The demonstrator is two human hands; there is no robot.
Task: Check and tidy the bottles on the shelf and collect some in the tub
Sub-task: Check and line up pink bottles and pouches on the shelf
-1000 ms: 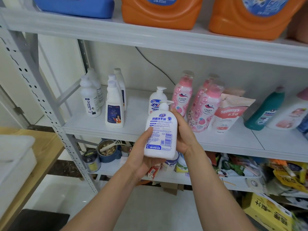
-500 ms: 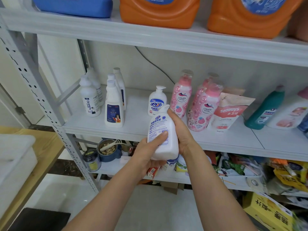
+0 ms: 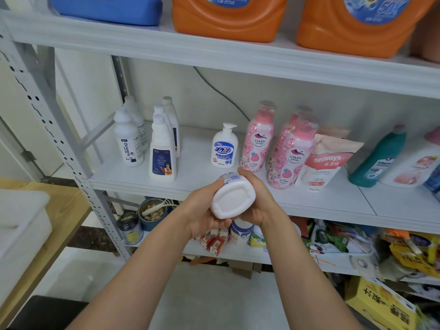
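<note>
Left hand (image 3: 202,210) and right hand (image 3: 259,201): both curled round one white hand-soap bottle (image 3: 232,198), tipped so its plain oval base faces the camera, before the middle shelf (image 3: 333,206).

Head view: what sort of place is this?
Probably a household storeroom or stockroom: a perforated metal rack holds orange detergent jugs on top, pink bottles mid-shelf, mixed packets below.

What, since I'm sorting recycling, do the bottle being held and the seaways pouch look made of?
The held bottle looks like opaque white plastic, satin finish: its base shows a moulded recessed panel. The seaways pouch seems flexible printed film, probably plastic laminate, matte: its top is creased and crumpled.
</note>
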